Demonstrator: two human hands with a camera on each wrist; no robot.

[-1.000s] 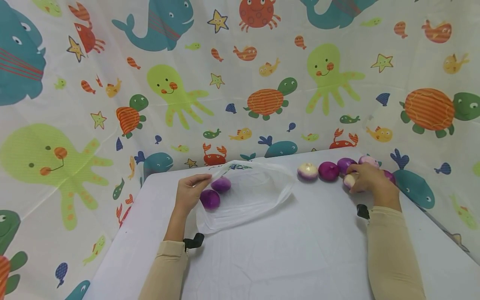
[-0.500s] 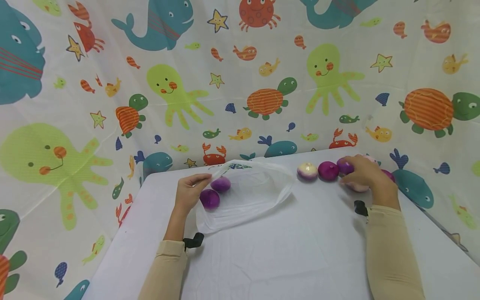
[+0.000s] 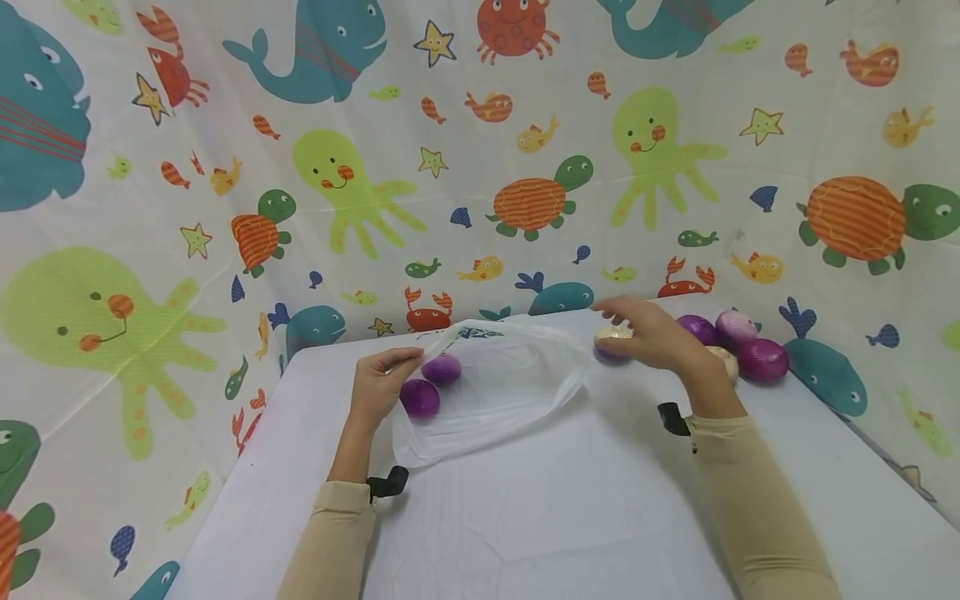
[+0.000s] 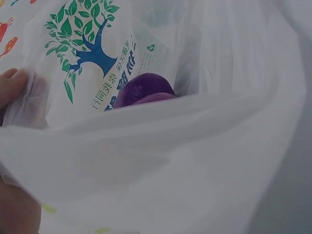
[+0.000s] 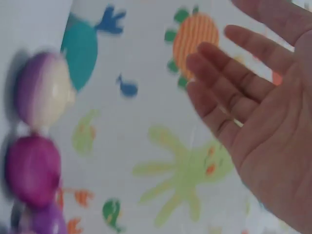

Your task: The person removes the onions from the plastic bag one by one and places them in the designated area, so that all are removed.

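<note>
My left hand [image 3: 378,383] pinches the rim of a white plastic bag [image 3: 517,392] and holds its mouth apart. Two purple onions [image 3: 420,400] show by the bag's left side; one onion [image 4: 146,87] is seen inside through the mouth in the left wrist view. My right hand [image 3: 651,333] holds nothing and hovers at a cream-and-purple onion [image 3: 613,337], partly covering it in the head view. From the right wrist, that hand [image 5: 273,126] has loosely extended fingers, apart from the cream-and-purple onion [image 5: 44,90]. A magenta onion [image 5: 34,170] beside it is hidden behind the hand in the head view.
Several more onions cluster at the table's right back: a purple one [image 3: 697,328], a pale pink one [image 3: 737,327], a magenta one [image 3: 763,360] and a cream one [image 3: 726,362]. A patterned sea-animal curtain [image 3: 450,183] hangs right behind the white table [image 3: 562,517].
My right hand has left the right-hand cluster of onions, holding nothing, and moved left to the cream-and-purple onion. The cream onion it was touching stays in the cluster. The left hand keeps still.
</note>
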